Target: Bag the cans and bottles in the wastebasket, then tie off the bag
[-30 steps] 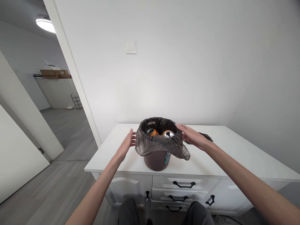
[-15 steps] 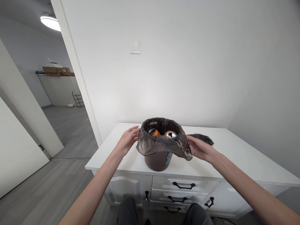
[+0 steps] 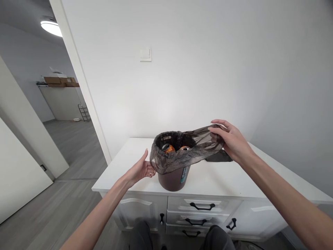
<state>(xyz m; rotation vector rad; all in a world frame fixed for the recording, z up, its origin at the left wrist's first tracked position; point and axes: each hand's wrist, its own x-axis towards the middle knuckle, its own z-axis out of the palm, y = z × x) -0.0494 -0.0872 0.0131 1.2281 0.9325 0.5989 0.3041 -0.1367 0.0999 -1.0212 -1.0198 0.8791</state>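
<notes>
On a white cabinet top (image 3: 208,184), against a pale wall (image 3: 182,86). Now stretched rightward from the brown bin (image 3: 170,183) by the dark bag (image 3: 169,162), pinched between right hand's (image 3: 235,141) thumb and fingers; left hand (image 3: 141,170) loosely spread at bin's left. Marked with teal label (image 3: 183,175), unreadable. Partly hiding orange cans (image 3: 168,149) inside.

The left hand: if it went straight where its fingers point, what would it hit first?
Probably the dark bag draped over the bin; the left hand looks right beside it, perhaps touching.
</notes>
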